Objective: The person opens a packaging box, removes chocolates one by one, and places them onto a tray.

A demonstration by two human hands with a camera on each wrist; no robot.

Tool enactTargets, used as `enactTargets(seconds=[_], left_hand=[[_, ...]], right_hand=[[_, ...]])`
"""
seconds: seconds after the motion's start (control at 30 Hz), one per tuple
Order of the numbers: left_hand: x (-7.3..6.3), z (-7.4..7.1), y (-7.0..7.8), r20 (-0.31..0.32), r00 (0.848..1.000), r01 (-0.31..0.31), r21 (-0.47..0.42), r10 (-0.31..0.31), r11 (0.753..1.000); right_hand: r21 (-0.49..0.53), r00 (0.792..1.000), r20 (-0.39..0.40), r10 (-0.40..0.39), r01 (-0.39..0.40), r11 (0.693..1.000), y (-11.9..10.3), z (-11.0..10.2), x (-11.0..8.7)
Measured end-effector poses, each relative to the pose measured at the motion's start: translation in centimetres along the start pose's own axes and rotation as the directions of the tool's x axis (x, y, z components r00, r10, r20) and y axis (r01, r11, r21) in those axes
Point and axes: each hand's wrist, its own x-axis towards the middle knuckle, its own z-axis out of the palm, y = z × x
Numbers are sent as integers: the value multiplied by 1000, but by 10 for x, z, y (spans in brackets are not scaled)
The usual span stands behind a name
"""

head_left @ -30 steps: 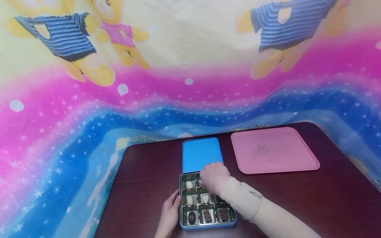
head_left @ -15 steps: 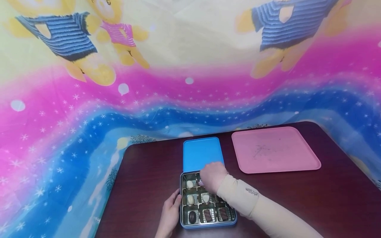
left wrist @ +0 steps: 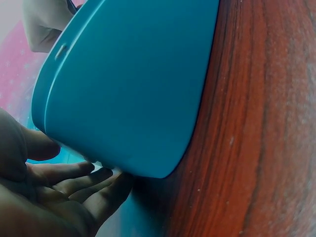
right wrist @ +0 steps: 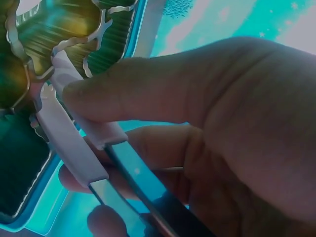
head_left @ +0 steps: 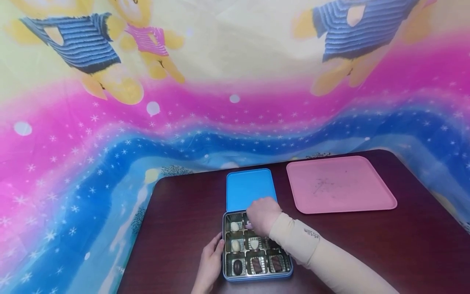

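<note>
My left hand [head_left: 210,261] lies along the left side of an open blue tin [head_left: 257,279]; in the left wrist view its fairly straight fingers [left wrist: 106,197] touch the tin's wall [left wrist: 128,89]. Above the tin's back compartments, my right hand [head_left: 263,216] holds small metal tongs [right wrist: 74,143] with pale pinkish sleeves on both arms. The thumb presses one arm, and fingers lie along the other. Chocolates sit in the gold compartments: a white heart [head_left: 254,243], a dark oval [head_left: 238,268] and brown squares [head_left: 257,265] among them. The right hand and sleeve cover the back right compartments.
A bright blue lid [head_left: 249,188] lies flat just behind the tin. Further right on the dark red table [head_left: 183,220] is a pink tray [head_left: 341,183] with dark marks. A cloth printed with bears [head_left: 220,81] hangs behind the table.
</note>
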Motion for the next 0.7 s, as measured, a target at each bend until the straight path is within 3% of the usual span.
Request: enactTargets(seconds=[0.7], left_hand=[[0, 1, 3, -4, 1000, 0, 7, 0, 1000]], right_hand=[[96, 996, -90, -6, 15, 995, 26, -20, -13]])
